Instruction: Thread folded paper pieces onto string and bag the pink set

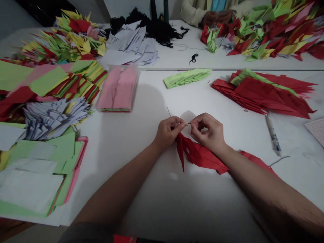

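Note:
Near the middle of the table my left hand (169, 132) is closed in a pinch, and a thin dark thread (168, 111) sticks up from behind its fingers. Facing it, my right hand (209, 131) pinches thumb against forefinger. Between the two sets of fingertips shows a tiny pale piece (187, 123), too small to name. Just below the hands lies folded red paper (202, 156), shaped like origami cranes, with one point hanging beneath my left fingers. My right forearm covers part of it; more red paper (255, 160) shows beyond the forearm.
Folded red paper (275, 94) and a marker (273, 135) lie right. Green folded paper (187, 77) and a pink paper pack (117, 88) lie ahead. Paper stacks (37, 168) fill the left. Small black scissors (194, 58), black yarn (162, 32) and a person's hands (217, 17) are farther back.

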`<action>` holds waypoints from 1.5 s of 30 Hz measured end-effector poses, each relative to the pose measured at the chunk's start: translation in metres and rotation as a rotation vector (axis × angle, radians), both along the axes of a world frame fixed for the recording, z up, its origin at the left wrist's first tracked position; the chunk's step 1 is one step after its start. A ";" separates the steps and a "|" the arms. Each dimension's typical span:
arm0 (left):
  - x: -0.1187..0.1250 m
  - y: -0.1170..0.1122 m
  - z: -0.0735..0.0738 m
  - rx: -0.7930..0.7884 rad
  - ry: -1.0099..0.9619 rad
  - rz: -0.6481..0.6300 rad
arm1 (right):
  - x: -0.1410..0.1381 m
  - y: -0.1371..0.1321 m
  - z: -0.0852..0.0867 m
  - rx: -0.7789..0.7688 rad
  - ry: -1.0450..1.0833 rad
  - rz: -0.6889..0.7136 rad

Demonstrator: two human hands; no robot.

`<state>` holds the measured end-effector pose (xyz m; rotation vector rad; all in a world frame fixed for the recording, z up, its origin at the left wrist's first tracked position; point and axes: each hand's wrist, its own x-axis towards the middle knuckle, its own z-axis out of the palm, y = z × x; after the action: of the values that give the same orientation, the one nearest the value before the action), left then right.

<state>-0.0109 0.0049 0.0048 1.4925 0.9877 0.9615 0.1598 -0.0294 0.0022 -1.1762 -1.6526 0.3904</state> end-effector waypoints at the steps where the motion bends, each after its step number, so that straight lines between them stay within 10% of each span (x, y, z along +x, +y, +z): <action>1: 0.000 0.000 0.000 0.001 -0.002 -0.002 | 0.000 0.000 0.000 -0.002 0.007 -0.005; 17: 0.005 -0.002 0.004 -0.184 -0.272 0.033 | 0.003 0.003 -0.004 -0.012 0.011 0.065; 45: 0.005 0.000 0.001 -0.156 -0.188 0.030 | 0.004 0.002 -0.002 -0.101 0.118 0.119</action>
<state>-0.0055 0.0047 0.0055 1.2380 0.9283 1.0031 0.1635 -0.0276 0.0004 -1.1092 -1.6196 0.6136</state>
